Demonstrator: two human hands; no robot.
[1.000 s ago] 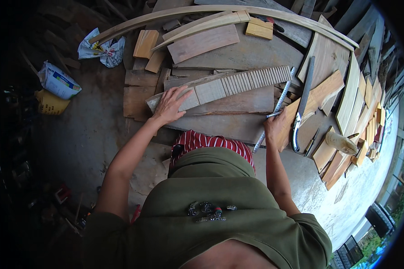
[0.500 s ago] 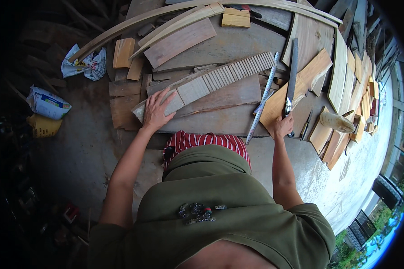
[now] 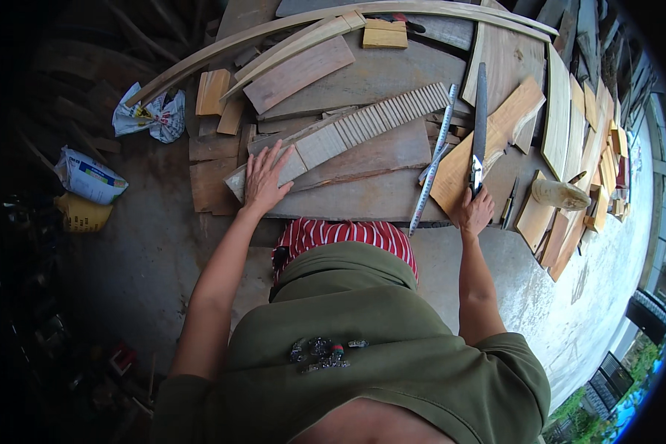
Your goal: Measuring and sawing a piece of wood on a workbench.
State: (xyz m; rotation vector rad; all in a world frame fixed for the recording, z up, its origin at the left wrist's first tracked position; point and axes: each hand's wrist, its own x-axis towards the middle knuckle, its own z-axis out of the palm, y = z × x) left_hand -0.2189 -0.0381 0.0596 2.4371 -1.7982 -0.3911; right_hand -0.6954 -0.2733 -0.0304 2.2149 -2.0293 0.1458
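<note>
My left hand (image 3: 263, 181) lies flat with fingers spread on the near end of a long pale plank with a row of cut notches (image 3: 370, 126). That plank rests across a wide brown board (image 3: 362, 166). My right hand (image 3: 472, 212) is closed around the handle of a hand saw (image 3: 480, 111), whose dark blade points away from me over an orange-brown board (image 3: 496, 137). A metal ruler (image 3: 431, 166) lies slanted between the two hands, just left of the saw.
Long curved wooden strips (image 3: 303, 33) arc across the back. Stacked boards and offcuts (image 3: 581, 133) crowd the right side, with a rounded wooden block (image 3: 559, 194) among them. Crumpled bags (image 3: 152, 115) and sacks (image 3: 89, 177) lie on the concrete floor at left. Red striped cloth (image 3: 340, 233) covers my lap.
My right hand has moved from beside the ruler to the saw handle, and the saw now lies straighter. My left hand has stayed on the notched plank.
</note>
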